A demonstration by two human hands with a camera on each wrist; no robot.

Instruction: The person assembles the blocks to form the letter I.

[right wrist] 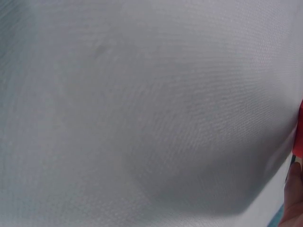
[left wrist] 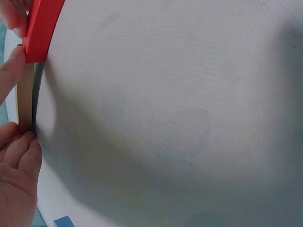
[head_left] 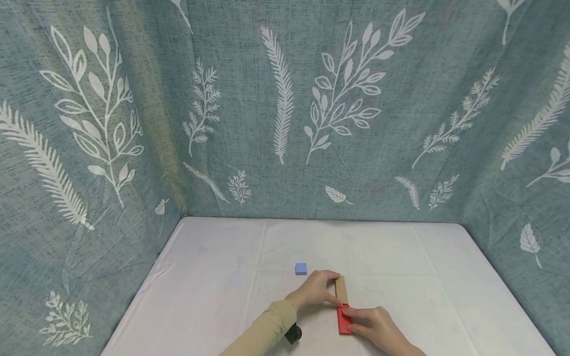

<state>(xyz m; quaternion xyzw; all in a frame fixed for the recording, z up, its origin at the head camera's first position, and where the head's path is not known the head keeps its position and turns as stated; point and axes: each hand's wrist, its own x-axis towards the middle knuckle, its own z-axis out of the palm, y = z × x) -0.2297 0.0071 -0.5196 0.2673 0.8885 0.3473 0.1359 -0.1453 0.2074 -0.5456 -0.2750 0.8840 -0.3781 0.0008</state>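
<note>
A narrow tan block [head_left: 341, 289] with a dark side lies on the white cloth, its near end against a red block [head_left: 344, 321]. My left hand [head_left: 315, 289] spans the tan block, fingertips at its far end and thumb at the near end by the red block. From the right, my right hand [head_left: 376, 326] pinches the red block between thumb and fingers. The left wrist view shows the red block [left wrist: 43, 29] end to end with the tan block [left wrist: 25, 94]. Only a sliver of the red block [right wrist: 298, 135] enters the right wrist view.
A small blue block [head_left: 301, 269] sits beyond my left hand, to its left. The white-covered table [head_left: 213, 277] meets a green leaf-patterned curtain [head_left: 249, 123] at the back and sides. A black object [head_left: 293, 333] shows beside the left sleeve.
</note>
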